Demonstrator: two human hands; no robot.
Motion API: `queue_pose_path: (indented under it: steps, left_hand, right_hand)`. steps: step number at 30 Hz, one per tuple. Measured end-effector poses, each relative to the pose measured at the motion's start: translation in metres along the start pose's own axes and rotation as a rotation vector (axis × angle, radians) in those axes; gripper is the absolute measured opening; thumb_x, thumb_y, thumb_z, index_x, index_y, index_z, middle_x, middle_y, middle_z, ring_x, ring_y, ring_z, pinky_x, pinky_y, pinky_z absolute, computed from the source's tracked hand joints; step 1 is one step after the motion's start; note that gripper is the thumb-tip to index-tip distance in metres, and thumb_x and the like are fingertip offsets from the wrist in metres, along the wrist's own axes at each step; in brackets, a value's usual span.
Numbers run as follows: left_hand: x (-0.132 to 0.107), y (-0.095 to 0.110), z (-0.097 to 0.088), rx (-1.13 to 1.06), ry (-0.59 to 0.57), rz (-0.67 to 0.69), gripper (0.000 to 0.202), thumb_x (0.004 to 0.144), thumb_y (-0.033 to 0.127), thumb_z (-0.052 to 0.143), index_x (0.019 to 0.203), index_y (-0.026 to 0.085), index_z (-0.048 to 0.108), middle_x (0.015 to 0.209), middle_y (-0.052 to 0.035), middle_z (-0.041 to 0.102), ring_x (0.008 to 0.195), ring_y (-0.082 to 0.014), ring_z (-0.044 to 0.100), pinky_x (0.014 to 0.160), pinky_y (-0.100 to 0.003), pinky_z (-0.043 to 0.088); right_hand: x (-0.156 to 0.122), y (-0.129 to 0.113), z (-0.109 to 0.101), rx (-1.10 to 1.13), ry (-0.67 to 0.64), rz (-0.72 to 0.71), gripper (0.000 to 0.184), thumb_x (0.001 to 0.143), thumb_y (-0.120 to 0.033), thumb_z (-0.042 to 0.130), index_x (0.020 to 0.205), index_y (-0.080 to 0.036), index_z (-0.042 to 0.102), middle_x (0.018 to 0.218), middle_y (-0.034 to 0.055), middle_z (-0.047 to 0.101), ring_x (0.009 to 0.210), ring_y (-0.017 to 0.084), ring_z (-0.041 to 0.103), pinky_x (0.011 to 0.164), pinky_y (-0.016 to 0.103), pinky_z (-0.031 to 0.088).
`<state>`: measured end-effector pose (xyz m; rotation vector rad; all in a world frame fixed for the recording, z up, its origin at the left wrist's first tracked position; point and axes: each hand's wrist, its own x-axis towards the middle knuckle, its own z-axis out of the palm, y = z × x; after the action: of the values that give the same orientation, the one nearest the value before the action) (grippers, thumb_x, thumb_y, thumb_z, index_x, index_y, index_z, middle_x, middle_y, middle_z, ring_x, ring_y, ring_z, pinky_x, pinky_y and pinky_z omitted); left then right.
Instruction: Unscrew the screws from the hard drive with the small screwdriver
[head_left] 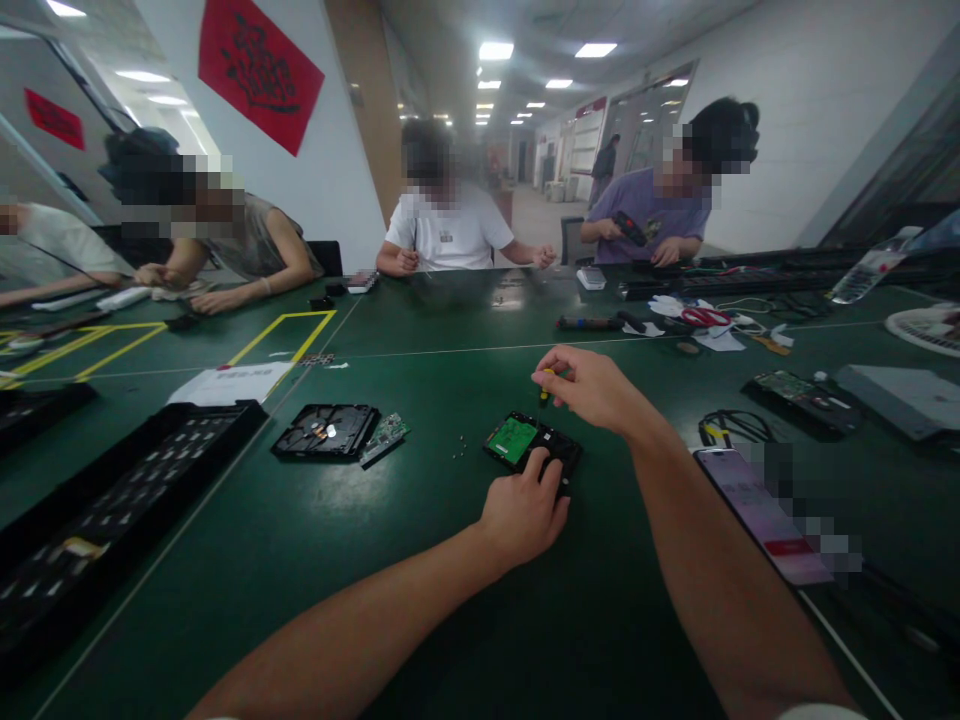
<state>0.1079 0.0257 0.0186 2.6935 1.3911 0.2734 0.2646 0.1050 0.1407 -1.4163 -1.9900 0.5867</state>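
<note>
The hard drive, its green board facing up, lay flat on the green table, beyond the left hand and to the near left of the right hand. The left hand was half open, its bent fingers resting on the drive's near right part. The right hand was closed around a yellow-handled screwdriver, held above the drive's far side; whether the tip touched could not be told. Small screws lay just left of the drive; farther left was a second drive beside a loose circuit board.
</note>
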Motion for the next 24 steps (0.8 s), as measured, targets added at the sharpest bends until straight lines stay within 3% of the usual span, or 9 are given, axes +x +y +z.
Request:
queue_pose_path:
  steps: [4,11,15,20,24]
  left_hand:
    - [-0.0007,0.0009,-0.0004,0.002,0.005,0.0,0.048,0.1,0.045,0.045,0.142,0.021,0.045,0.147,-0.0124,0.046,0.094,-0.0249,0.07,0.068,-0.039,0.062]
    - [-0.0007,0.0009,-0.0011,-0.013,-0.011,-0.017,0.049,0.1,0.046,0.046,0.143,0.022,0.045,0.148,-0.0125,0.045,0.096,-0.0248,0.07,0.072,-0.038,0.061]
    - [-0.0009,0.0009,-0.0025,-0.015,-0.019,-0.007,0.048,0.1,0.045,0.044,0.143,0.022,0.045,0.148,-0.0124,0.045,0.096,-0.0251,0.07,0.071,-0.038,0.062]
    - [-0.0011,0.0019,-0.0049,-0.007,-0.019,-0.007,0.048,0.1,0.045,0.044,0.143,0.022,0.044,0.148,-0.0129,0.045,0.098,-0.0254,0.07,0.072,-0.038,0.062]
    - [-0.0008,0.0022,-0.0061,-0.011,-0.029,-0.011,0.049,0.1,0.045,0.045,0.143,0.022,0.045,0.148,-0.0127,0.046,0.098,-0.0253,0.07,0.073,-0.037,0.062]
  right_hand:
    - [-0.0002,0.0,0.0022,0.072,-0.062,0.006,0.019,0.1,-0.027,0.055,0.111,-0.021,0.069,0.073,0.0008,0.072,0.06,0.015,0.068,0.058,0.025,0.051]
    - [0.0016,-0.001,0.0022,0.046,-0.055,-0.023,0.024,0.103,-0.027,0.048,0.109,-0.022,0.07,0.081,0.0017,0.073,0.066,0.015,0.07,0.064,0.025,0.052]
    - [0.0015,-0.0008,-0.0005,-0.039,-0.007,-0.016,0.018,0.101,-0.032,0.056,0.102,-0.02,0.069,0.087,0.0026,0.075,0.064,0.014,0.068,0.066,0.027,0.049]
    - [-0.0006,-0.0008,0.0004,-0.029,0.013,0.062,0.026,0.096,-0.046,0.065,0.095,-0.019,0.065,0.086,0.0049,0.076,0.061,0.015,0.068,0.061,0.027,0.049]
    - [-0.0014,-0.0018,0.0021,0.055,-0.046,0.043,0.015,0.099,-0.034,0.059,0.102,-0.02,0.065,0.074,0.0018,0.073,0.059,0.015,0.067,0.057,0.025,0.049]
